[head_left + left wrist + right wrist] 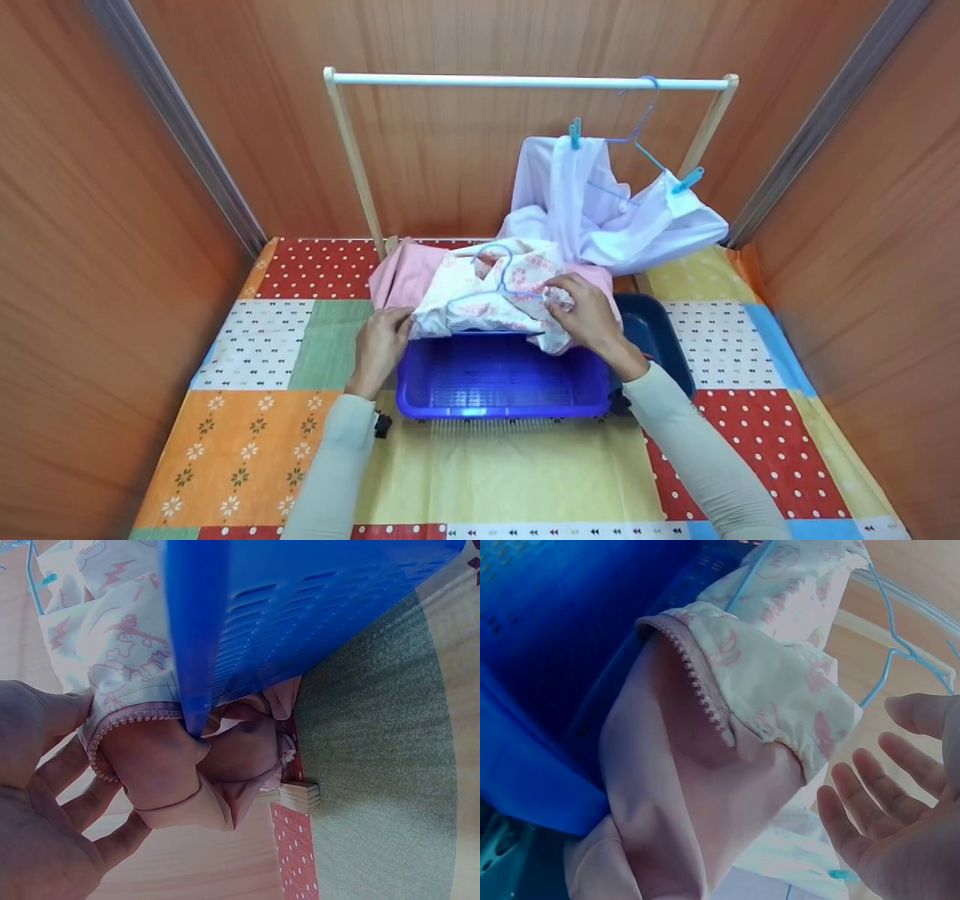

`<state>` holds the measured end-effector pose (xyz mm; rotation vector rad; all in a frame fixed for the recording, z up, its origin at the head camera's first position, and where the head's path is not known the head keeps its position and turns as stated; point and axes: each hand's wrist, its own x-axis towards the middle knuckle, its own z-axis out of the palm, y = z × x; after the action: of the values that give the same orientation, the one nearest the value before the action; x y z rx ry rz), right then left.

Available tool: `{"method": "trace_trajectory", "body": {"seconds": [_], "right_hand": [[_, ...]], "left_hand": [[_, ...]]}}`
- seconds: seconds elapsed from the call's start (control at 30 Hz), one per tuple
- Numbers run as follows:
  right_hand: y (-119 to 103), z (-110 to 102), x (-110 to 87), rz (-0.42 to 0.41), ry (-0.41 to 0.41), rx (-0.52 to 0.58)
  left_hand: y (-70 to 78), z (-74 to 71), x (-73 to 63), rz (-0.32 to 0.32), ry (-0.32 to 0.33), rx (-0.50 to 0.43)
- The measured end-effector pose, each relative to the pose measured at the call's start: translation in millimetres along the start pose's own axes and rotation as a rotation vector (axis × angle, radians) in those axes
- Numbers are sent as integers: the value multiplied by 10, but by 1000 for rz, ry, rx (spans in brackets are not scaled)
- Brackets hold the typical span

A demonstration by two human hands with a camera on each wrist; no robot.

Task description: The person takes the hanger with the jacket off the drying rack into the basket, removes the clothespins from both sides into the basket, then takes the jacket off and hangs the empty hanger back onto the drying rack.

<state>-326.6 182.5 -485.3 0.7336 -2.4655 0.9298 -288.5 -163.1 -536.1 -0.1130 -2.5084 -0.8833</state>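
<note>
A pink zip jacket (405,277) with a white printed lining (469,289) lies over the far rim of a blue perforated basket (502,412). On the lining is a light blue wire hanger (501,279), its hook upward. My left hand (381,345) holds the jacket's left edge; in the left wrist view, the thumb lies on the lining beside the zipper teeth (97,742), the fingers behind the cloth. Close to the jacket's right side is my right hand (589,311). Its spread fingers (885,795) stand beside the cloth in the right wrist view, gripping nothing.
Behind stands a rack with a white rail (487,79) and wooden legs. From it a white garment (570,202) hangs on a hanger with blue clothespins (575,133). A dark tray (660,337) sits right of the basket. Patterned cloth (247,435) covers the table; wooden panels enclose it.
</note>
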Motion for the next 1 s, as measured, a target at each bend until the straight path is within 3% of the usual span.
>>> {"method": "trace_trajectory", "body": {"seconds": [0.63, 1.0], "right_hand": [[28, 151, 32, 50, -87, 14], [58, 162, 1, 57, -82, -63]], "left_hand": [[1, -6, 8, -30, -28, 2], [-3, -5, 2, 12, 9, -6]]}}
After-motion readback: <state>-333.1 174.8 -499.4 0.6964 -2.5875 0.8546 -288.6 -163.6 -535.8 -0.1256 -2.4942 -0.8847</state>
